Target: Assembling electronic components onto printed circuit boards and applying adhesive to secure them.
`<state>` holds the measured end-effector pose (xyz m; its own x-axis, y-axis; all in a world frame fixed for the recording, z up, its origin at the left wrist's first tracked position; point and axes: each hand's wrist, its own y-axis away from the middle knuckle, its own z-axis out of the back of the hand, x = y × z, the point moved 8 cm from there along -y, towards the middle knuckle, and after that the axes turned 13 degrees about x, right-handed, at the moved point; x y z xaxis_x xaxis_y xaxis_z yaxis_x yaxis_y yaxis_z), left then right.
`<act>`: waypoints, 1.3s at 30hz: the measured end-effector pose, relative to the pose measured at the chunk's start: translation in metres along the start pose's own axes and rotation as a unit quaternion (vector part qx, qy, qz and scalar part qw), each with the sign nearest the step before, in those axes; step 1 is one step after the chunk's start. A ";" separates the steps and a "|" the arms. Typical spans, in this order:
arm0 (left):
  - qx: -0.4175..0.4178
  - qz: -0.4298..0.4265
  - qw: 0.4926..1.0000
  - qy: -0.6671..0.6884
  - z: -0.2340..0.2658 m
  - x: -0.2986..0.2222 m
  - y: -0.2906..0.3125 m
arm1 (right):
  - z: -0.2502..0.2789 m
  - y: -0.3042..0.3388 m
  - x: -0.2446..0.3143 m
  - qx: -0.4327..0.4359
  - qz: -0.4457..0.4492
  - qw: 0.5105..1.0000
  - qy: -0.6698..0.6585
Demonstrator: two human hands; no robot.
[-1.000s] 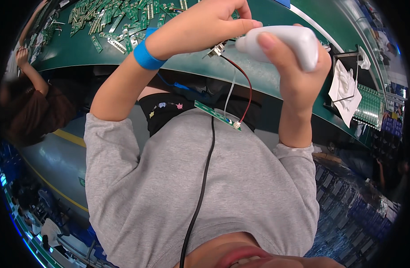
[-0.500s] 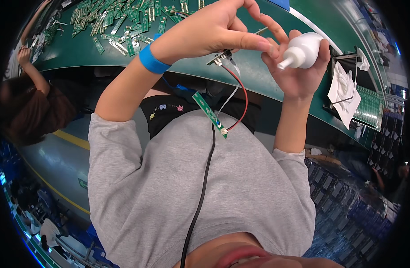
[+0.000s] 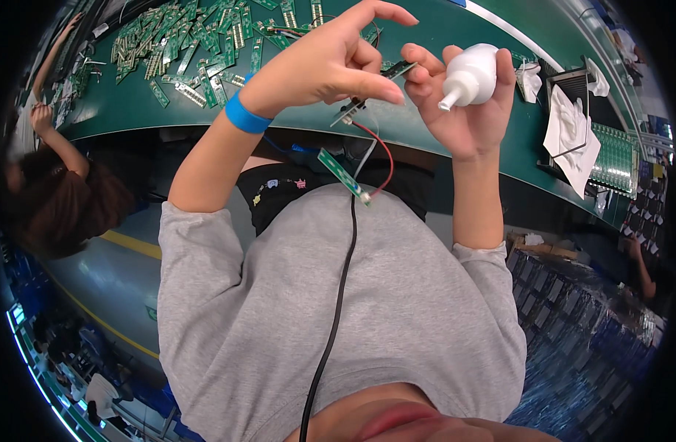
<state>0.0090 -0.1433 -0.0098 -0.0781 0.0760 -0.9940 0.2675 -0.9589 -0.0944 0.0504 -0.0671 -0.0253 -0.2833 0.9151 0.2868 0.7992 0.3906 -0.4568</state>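
My left hand (image 3: 334, 66), with a blue wristband (image 3: 246, 114), has its thumb and forefinger spread apart. Its other fingers curl around a narrow circuit board (image 3: 399, 71), part of which they hide. In my right hand (image 3: 470, 129) rests a white squeeze bottle (image 3: 474, 72), its nozzle tilted down to the left. Fingertips of that hand are at the board's right end; whether they grip it I cannot tell. From the board, a red wire (image 3: 390, 158) and a pale wire run down to a second green strip board (image 3: 339, 174), hanging in front of my shirt.
Many loose strip boards (image 3: 180, 44) lie heaped on the green table (image 3: 110, 110) at the far left. A black rack (image 3: 570, 96) with white tissue (image 3: 570, 136) stands at the right, beside a green board panel (image 3: 616, 158). Another person's arm (image 3: 62, 147) is at the left.
My left thumb and forefinger have opened away from my right hand's fingertips. My right hand with the bottle has shifted slightly left and up. The hanging board has swung upward a little.
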 end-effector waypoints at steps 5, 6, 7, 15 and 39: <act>-0.187 -0.026 0.980 -0.060 0.041 0.021 0.026 | -0.004 -0.001 0.014 -0.018 0.041 0.998 0.038; -0.229 -0.026 0.960 -0.159 0.051 0.020 0.036 | -0.007 -0.002 0.020 -0.031 0.065 0.996 0.053; -0.268 -0.026 0.928 -0.256 0.059 0.026 0.047 | -0.003 0.000 0.027 -0.057 0.098 0.992 0.047; -0.207 -0.082 0.936 -0.272 0.008 0.063 0.038 | 0.012 0.005 0.064 -0.115 0.239 0.962 0.073; -0.069 -0.075 0.995 0.001 0.013 -0.038 0.023 | -0.025 0.084 0.078 -0.279 0.281 0.844 0.363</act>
<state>0.0059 -0.1716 0.0268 -0.1261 0.2165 -0.9681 0.3826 -0.8898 -0.2488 0.1088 0.0349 -0.0201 0.4600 0.5595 0.6895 0.8821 -0.3771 -0.2824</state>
